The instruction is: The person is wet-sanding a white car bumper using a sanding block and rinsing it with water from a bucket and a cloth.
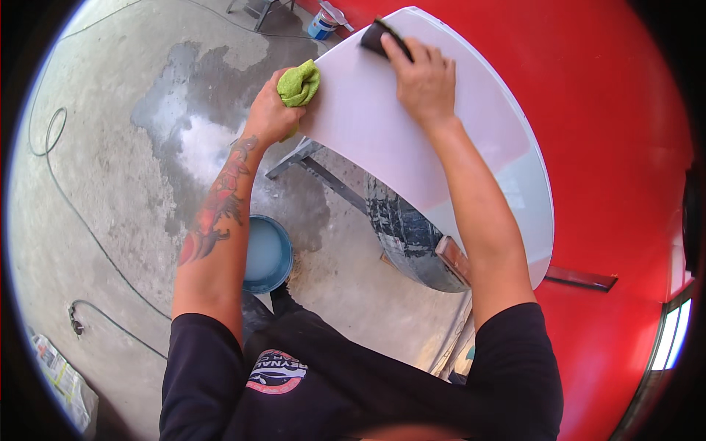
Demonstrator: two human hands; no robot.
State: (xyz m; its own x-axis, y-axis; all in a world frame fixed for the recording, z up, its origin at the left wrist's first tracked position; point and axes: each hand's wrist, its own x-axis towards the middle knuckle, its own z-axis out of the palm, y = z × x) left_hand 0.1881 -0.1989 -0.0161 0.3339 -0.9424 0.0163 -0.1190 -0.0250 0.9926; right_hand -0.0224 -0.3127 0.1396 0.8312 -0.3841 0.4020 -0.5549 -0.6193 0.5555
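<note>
A white, smooth, curved panel [382,117] stretches out in front of me, raised above the floor on a metal stand [331,178]. My left hand [273,112] is closed around a crumpled lime-green cloth [299,84] at the panel's left edge. Toward the far end, my right hand [428,84] presses a dark, flexible sanding pad or sheet [378,40] against the white surface. Its thumb and fingers grip the near side of the pad, whose far edge curls up. What the pad's underside looks like is hidden.
A blue bucket [290,259] of cloudy water stands below my left forearm. Beneath the panel sits a scuffed dark round object [401,235]. Cable [81,209] snakes over the wet-patched concrete [110,242]. A large red surface [610,147] lies right; a paint can [321,26] stands far off.
</note>
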